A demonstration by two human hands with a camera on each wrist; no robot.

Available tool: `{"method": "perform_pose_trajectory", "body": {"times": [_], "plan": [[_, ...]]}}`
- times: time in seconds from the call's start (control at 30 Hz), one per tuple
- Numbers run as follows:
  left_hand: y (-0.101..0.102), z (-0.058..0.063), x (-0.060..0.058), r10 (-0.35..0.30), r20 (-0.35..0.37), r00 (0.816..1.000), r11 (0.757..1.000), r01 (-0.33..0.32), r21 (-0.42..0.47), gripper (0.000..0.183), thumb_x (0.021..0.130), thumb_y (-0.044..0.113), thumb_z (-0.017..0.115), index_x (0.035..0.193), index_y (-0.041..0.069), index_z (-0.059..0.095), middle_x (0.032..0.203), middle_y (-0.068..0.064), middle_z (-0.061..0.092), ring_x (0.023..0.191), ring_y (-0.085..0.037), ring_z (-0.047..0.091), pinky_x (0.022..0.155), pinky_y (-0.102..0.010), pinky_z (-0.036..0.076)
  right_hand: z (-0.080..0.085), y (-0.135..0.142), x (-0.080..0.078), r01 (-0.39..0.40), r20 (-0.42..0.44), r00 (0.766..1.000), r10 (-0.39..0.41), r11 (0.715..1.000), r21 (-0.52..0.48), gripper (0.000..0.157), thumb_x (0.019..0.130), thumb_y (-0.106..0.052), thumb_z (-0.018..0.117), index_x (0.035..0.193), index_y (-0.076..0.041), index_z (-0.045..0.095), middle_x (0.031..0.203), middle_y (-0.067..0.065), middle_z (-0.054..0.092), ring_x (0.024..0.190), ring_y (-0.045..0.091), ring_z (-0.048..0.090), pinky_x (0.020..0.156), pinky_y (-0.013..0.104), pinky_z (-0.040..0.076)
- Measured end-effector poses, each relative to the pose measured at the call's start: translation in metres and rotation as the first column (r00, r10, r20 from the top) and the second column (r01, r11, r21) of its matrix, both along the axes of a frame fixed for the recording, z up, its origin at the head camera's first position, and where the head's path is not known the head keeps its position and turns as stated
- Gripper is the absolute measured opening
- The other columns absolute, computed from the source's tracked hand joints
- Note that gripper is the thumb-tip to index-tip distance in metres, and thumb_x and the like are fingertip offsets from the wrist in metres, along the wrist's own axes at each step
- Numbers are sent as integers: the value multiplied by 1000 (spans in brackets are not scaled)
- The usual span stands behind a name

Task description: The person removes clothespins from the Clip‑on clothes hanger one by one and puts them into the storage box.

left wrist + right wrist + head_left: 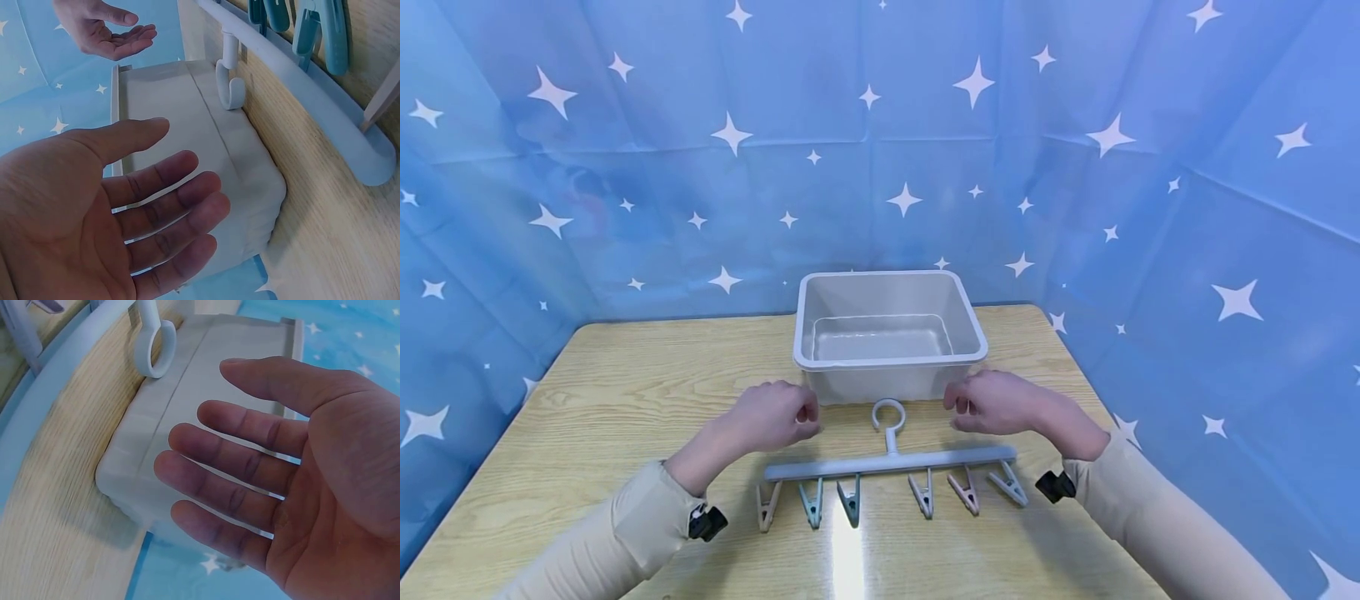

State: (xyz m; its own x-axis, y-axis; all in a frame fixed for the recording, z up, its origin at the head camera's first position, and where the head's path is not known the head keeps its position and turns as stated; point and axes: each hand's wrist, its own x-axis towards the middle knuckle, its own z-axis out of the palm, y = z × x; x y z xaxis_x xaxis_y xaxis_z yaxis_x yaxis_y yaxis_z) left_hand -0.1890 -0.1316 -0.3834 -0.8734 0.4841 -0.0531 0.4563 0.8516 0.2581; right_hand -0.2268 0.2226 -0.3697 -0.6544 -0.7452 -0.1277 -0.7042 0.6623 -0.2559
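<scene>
A pale blue-grey clip hanger lies on the table, its round hook pointing toward the bin. Several clothespins in pink, teal, dark green and grey hang from its bar toward the near side. Behind it stands a grey plastic bin with nothing inside. My left hand hovers by the bin's front left corner, fingers relaxed and palm inward. Opposite it, my right hand is at the front right corner. In both wrist views the fingers are loosely bent around nothing.
The wooden table reaches back to a blue curtain with white stars, which also hangs along both sides. Beige sleeves cover the forearms, each with a small black device at the wrist.
</scene>
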Motion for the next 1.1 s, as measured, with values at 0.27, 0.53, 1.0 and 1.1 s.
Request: {"method": "perform_pose_trajectory", "body": {"times": [0.27,0.53,1.0,1.1], "plan": [[3,-3,1,-1,17,1000,1000,1,-17,13,91,31,73,92,18,72,87,3,68,73,-10,58,62,-34,50,-3,0,3,30,22,999,-31,999,28,17,92,-23,69,107,-15,70,95,0,71,84,7,63,75,30,53],[5,-6,3,3,28,1000,1000,-3,-17,15,89,30,75,94,17,73,89,4,69,76,-12,61,65,-36,52,-7,1,7,24,40,999,-26,999,37,18,91,-22,72,107,-15,69,97,1,71,85,9,64,75,30,53],[8,-16,6,-22,35,999,1000,22,-15,16,88,29,77,96,15,73,87,2,69,73,-11,58,65,-34,51,-19,0,7,5,24,1000,-6,999,51,17,89,-23,75,104,-16,69,92,-1,69,80,8,61,71,28,51],[8,-17,6,-42,44,998,999,42,-14,16,88,28,77,96,15,73,88,1,69,74,-11,59,64,-34,51,-22,0,6,0,11,1000,0,999,54,18,88,-23,75,104,-16,69,91,-2,69,81,9,62,71,29,51]]}}
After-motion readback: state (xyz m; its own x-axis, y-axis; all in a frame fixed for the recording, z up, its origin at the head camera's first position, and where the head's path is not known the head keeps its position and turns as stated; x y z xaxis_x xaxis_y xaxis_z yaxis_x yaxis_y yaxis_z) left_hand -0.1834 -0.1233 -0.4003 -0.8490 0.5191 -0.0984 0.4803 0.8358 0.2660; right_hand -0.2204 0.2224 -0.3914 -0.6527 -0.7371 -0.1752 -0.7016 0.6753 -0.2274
